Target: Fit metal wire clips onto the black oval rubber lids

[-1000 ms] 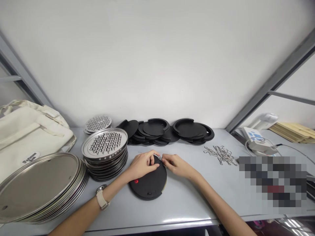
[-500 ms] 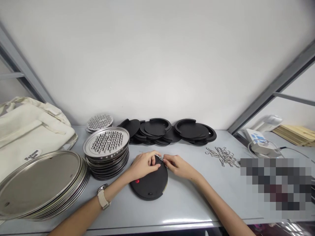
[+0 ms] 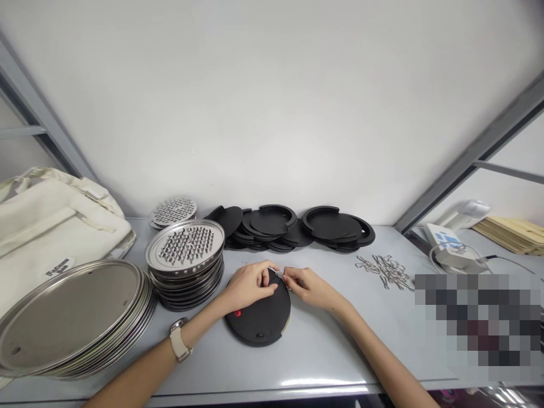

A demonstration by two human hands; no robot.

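The clip [image 3: 277, 273] pinched in your right hand [image 3: 306, 286] could slip if your left hand [image 3: 247, 286] (can't tell its grip, tbh) lets the disc [image 3: 260, 321] twist.

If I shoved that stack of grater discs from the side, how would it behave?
The stack would probably slide apart rather than fall as one, being many separate layers. The metal grater disc on top looks stiff, and its raised teeth might catch.

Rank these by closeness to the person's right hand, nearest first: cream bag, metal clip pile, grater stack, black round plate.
1. Black round plate: at the right hand's fingertips.
2. Metal clip pile: to its right.
3. Grater stack: left, beyond the left hand.
4. Cream bag: far left.
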